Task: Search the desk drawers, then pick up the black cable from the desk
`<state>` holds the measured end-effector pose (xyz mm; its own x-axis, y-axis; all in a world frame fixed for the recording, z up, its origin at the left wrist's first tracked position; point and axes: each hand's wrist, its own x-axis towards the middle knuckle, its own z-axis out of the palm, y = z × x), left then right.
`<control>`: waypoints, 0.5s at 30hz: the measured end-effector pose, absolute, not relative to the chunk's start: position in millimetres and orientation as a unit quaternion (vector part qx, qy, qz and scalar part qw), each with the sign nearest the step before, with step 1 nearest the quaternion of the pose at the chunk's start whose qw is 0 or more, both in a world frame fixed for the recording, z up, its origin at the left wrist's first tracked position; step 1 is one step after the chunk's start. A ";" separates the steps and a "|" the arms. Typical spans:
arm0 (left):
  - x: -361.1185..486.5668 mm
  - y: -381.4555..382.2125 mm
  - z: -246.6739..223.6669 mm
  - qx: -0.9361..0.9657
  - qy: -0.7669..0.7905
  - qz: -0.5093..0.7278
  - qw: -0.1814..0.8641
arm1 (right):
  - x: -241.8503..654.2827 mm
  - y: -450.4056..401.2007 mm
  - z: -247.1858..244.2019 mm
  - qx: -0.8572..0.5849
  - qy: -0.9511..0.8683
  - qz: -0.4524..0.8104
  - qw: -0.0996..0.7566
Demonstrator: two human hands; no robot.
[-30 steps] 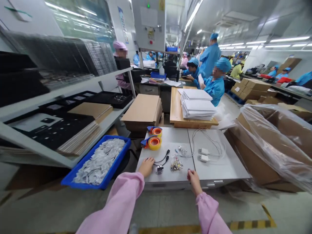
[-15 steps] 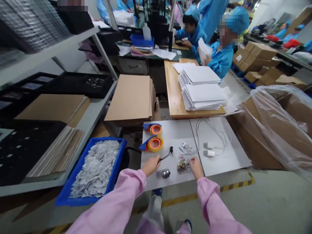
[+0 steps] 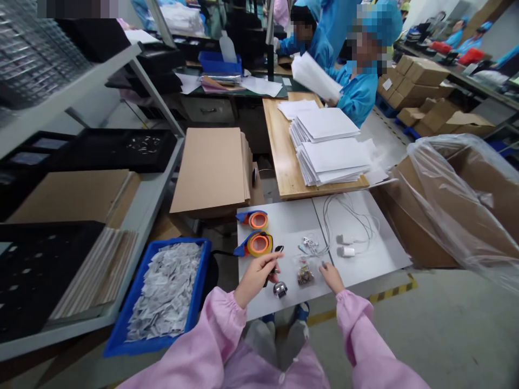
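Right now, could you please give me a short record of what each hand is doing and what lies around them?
Left hand: lifted off the white table, pinching a black cable.
Right hand: fingers resting on the table beside a small bag of parts.
Between the hands: small metal piece.
Behind: two tape rolls, white chargers.
Left side: blue bin of packets.

1. Part of the black cable [image 3: 276,254] is covered by the left hand [image 3: 254,278].
2. The contents of the small clear bag [image 3: 304,275] cannot be made out.
3. Both sleeves are cut off by the bottom edge.
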<state>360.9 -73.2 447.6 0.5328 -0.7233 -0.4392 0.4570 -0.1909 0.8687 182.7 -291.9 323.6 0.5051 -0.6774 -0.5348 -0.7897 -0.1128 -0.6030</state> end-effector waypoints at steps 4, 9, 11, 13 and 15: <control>348.7 -67.5 487.5 0.520 -0.127 -0.517 0.668 | 171.4 -289.9 369.6 -0.694 0.480 0.011 0.536; 320.5 -61.3 543.6 0.528 -0.188 -0.503 0.657 | 159.9 -255.6 457.4 -0.627 0.391 -0.045 0.672; 307.1 -59.8 562.5 0.595 -0.209 -0.467 0.620 | 155.6 -239.0 495.0 -0.601 0.345 -0.047 0.719; 296.6 -58.2 577.3 0.652 -0.231 -0.425 0.584 | 152.2 -226.2 526.7 -0.579 0.301 -0.044 0.757; 291.1 -56.5 588.9 0.705 -0.261 -0.363 0.551 | 149.6 -218.1 548.5 -0.539 0.264 -0.044 0.799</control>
